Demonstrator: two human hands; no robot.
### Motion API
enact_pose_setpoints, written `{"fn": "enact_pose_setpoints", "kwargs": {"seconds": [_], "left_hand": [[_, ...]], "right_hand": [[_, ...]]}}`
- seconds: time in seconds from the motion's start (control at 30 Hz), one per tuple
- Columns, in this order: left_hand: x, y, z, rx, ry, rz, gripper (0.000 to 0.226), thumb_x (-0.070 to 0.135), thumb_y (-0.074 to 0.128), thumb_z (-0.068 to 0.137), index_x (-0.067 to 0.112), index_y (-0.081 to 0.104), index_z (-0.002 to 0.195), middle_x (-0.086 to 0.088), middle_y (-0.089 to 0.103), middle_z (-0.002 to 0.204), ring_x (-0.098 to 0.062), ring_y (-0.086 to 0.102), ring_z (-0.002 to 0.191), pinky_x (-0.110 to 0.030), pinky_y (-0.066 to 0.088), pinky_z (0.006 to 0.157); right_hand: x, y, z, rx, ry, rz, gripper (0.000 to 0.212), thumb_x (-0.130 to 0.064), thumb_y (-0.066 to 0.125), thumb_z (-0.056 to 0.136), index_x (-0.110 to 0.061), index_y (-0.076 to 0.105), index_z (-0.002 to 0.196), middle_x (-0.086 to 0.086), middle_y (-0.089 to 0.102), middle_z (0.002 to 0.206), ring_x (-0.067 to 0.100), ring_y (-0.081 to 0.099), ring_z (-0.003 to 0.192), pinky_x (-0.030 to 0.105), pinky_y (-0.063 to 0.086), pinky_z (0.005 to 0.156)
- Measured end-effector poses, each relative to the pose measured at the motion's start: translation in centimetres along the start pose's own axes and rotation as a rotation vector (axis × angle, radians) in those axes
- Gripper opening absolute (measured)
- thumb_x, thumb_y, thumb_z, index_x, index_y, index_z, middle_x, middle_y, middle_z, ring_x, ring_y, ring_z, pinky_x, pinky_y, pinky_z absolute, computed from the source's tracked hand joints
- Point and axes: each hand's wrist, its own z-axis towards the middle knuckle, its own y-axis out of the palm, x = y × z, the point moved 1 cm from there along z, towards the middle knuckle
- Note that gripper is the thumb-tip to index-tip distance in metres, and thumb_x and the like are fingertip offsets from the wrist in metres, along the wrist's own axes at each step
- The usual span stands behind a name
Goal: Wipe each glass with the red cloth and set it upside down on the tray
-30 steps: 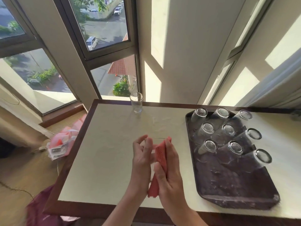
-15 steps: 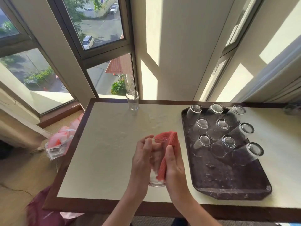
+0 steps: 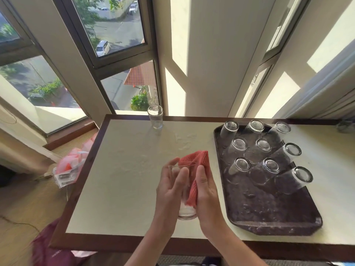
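Item: drinking glass (image 3: 187, 212), clear, held upright just above the near middle of the table (image 3: 119, 179); its thick base shows below the palms, its rim between the fingertips, and the wall is largely hidden by both hands. Left hand (image 3: 171, 187): fingers cupped round the glass's left side, gripping it. Right hand (image 3: 206, 191): thumb presses the red cloth (image 3: 199, 160) against the glass's right side; its other fingers are hidden behind cloth and glass, so how they lie cannot be told. The waffle-textured cloth rises past the rim and drapes over it. Tray (image 3: 269, 225): dark, speckled with water drops, at the right of the table, its near half bare. Nine upturned glasses (image 3: 264, 145) stand on its far half in three rows of three, bases up. One upright glass (image 3: 155, 116) stands at the table's far edge, well apart from the tray. Floor, left: pink plastic bag (image 3: 69, 166) over a small pale object too indistinct to name. Lower left: maroon fabric (image 3: 50, 250), cut off by the frame, carrying faint pale lettering too blurred to read.
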Motion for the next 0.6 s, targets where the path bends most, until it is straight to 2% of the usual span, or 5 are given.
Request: {"fn": "enact_pose_setpoints", "kwargs": {"seconds": [0.1,0.23,0.4,0.47,0.6], "left_hand": [[0.1,0.0,0.5,0.023,-0.003,0.027,0.063,0.056,0.064,0.077,0.029,0.054,0.132,-0.004,0.064,0.118,-0.009,0.068,0.106,-0.023,0.057,0.081],[0.0,-0.5,0.8,0.065,-0.014,-0.002,0.081,0.073,0.058,0.071,0.034,0.045,0.142,-0.008,0.069,0.114,-0.022,0.069,0.108,-0.040,0.052,0.099],[0.0,0.5,-0.2,0.051,-0.026,-0.034,0.044,0.056,0.060,0.087,0.031,0.053,0.122,-0.007,0.073,0.106,-0.024,0.071,0.101,-0.030,0.059,0.081],[0.3,0.8,-0.3,0.038,-0.020,0.013,0.056,0.060,0.071,0.078,0.037,0.051,0.125,-0.004,0.065,0.113,-0.016,0.070,0.102,-0.024,0.058,0.079],[0.4,0.1,0.7,0.080,-0.039,0.052,0.072,0.075,0.060,0.076,0.040,0.048,0.138,-0.004,0.054,0.120,-0.016,0.063,0.112,-0.034,0.053,0.096]], "right_hand": [[0.3,0.3,-0.5,0.043,-0.058,-0.048,0.040,-0.050,0.045,0.094,-0.035,0.055,0.130,-0.003,0.068,0.126,0.015,0.063,0.119,0.037,0.050,0.103],[2.2,0.3,-1.7,0.016,-0.237,-0.298,0.055,-0.041,0.044,0.097,-0.044,0.030,0.149,-0.020,0.040,0.152,0.005,0.043,0.138,0.037,0.038,0.113],[-0.2,-0.6,0.6,0.015,-0.004,-0.016,0.044,-0.044,0.044,0.092,-0.024,0.055,0.129,-0.001,0.073,0.107,0.013,0.071,0.096,0.033,0.058,0.085],[-0.4,-0.8,1.1,0.022,0.043,0.013,0.045,-0.045,0.043,0.089,-0.021,0.057,0.125,0.002,0.075,0.097,0.016,0.072,0.084,0.038,0.060,0.076],[1.8,0.0,-1.0,0.056,-0.065,-0.149,0.067,-0.072,0.051,0.083,-0.044,0.040,0.143,-0.013,0.053,0.143,0.008,0.053,0.131,0.039,0.042,0.110]]}}
